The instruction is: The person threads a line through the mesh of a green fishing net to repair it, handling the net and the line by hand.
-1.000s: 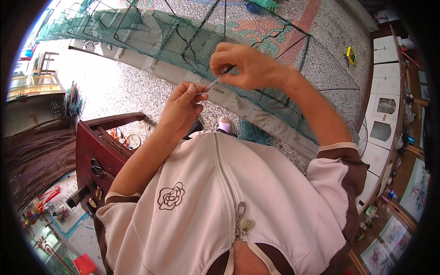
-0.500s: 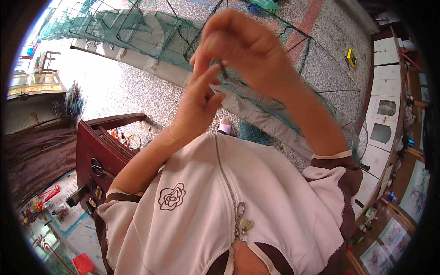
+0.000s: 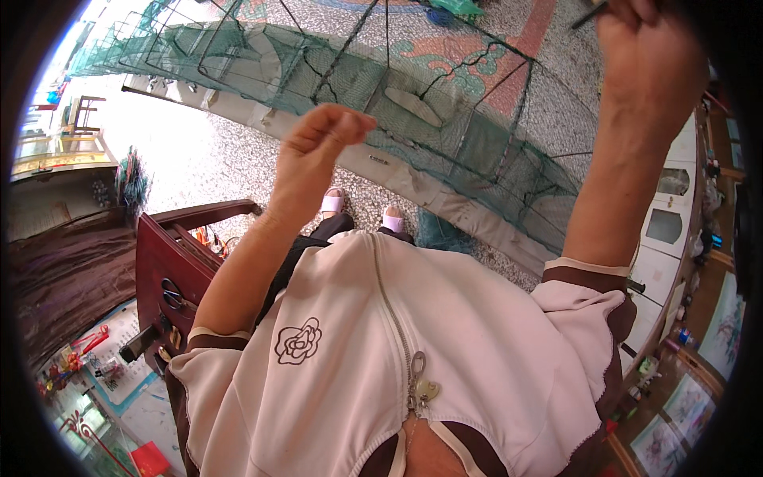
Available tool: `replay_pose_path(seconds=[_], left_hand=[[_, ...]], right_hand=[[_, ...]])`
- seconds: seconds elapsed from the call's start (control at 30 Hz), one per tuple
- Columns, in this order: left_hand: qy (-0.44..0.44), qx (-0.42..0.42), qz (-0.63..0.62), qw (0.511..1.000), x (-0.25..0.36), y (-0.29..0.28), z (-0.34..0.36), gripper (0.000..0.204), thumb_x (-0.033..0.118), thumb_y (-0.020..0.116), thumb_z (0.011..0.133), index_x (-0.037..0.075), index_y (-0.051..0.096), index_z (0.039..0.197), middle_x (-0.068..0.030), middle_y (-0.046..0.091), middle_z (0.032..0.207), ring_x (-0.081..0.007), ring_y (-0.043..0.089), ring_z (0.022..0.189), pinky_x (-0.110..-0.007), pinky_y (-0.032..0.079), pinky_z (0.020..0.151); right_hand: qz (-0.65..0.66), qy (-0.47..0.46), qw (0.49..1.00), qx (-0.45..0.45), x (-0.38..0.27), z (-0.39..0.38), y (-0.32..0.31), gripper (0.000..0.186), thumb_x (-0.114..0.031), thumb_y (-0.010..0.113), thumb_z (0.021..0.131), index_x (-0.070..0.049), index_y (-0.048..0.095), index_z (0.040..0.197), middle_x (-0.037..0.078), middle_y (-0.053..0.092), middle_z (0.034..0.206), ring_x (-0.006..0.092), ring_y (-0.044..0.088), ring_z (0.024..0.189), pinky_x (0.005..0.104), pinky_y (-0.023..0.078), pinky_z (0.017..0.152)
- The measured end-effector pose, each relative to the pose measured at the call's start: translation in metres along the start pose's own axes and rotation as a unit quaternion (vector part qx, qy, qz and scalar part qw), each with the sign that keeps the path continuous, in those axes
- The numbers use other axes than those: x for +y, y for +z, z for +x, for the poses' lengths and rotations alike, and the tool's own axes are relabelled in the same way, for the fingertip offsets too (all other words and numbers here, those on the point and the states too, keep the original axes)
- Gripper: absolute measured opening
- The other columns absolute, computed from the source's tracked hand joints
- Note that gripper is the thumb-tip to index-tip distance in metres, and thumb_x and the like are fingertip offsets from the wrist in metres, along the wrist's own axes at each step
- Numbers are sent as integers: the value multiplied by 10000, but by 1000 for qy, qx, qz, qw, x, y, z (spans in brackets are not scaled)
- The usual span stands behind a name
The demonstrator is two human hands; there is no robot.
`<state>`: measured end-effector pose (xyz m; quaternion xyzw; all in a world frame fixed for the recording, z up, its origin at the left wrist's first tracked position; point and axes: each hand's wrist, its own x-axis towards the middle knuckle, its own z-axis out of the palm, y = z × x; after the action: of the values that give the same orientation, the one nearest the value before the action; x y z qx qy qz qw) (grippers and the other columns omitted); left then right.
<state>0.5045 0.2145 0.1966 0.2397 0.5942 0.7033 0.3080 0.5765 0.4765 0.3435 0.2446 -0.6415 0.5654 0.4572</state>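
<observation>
Just in front of my body, my left hand [image 3: 318, 147] is raised with thumb and fingertips pinched together; whatever sits in the pinch is too small to make out. My right hand [image 3: 648, 63] is stretched far out to the upper right, fingers curled and partly cut off by the dark rim. From it sticks out the tip of a thin dark rod-like tool [image 3: 590, 14]. A long green mesh net [image 3: 477, 151] on black frame rods spans the area ahead, behind and beyond my left hand. Any thread between the hands does not show.
A dark red wooden chair [image 3: 171, 262] with scissors [image 3: 171, 292] on it stands at my left. Pale cloth strip [image 3: 262, 119] runs along the net's near side. White cabinets [image 3: 664, 230] line the right. My pink slippers [image 3: 392, 220] rest on speckled floor.
My right hand has swung away from my left hand, out to the upper right, and the dark tool tip now shows. My left hand has shifted slightly left and closed into a pinch.
</observation>
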Motion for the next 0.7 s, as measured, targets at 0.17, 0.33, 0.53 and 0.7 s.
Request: replay_pose_path(seconds=[0.17, 0.33, 0.53, 0.7], left_hand=[[-89, 20, -164, 982, -6, -31, 0, 172, 224, 490, 986, 72, 567, 961, -58, 632, 953, -131, 630, 904, -237, 483, 709], [-136, 19, -212, 968, -12, -28, -5, 153, 200, 472, 991, 72, 551, 962, -66, 623, 950, -114, 618, 794, -193, 471, 599], [-175, 57, -189, 964, -16, -19, -16, 159, 215, 481, 990, 73, 529, 936, -74, 612, 977, -72, 581, 747, -167, 417, 550], [-168, 21, -185, 968, -21, -21, -20, 152, 182, 462, 994, 77, 528, 906, -134, 603, 1135, -38, 559, 731, -142, 424, 546]], right_hand=[[-143, 156, 953, -216, 20, -47, 37, 110, -173, 583, 902, -70, 590, 864, 22, 595, 769, 155, 571, 748, 283, 460, 683], [-335, 148, 838, -406, 55, -95, 32, 18, -154, 633, 827, -141, 644, 823, 30, 578, 803, 227, 591, 831, 346, 483, 707], [-316, 195, 834, -408, 78, -120, 36, 18, -127, 665, 797, -128, 660, 814, 28, 559, 804, 226, 570, 848, 343, 470, 729], [-259, 197, 857, -399, 83, -124, 42, 71, -79, 697, 754, -81, 667, 818, 41, 556, 792, 224, 565, 801, 327, 461, 699]])
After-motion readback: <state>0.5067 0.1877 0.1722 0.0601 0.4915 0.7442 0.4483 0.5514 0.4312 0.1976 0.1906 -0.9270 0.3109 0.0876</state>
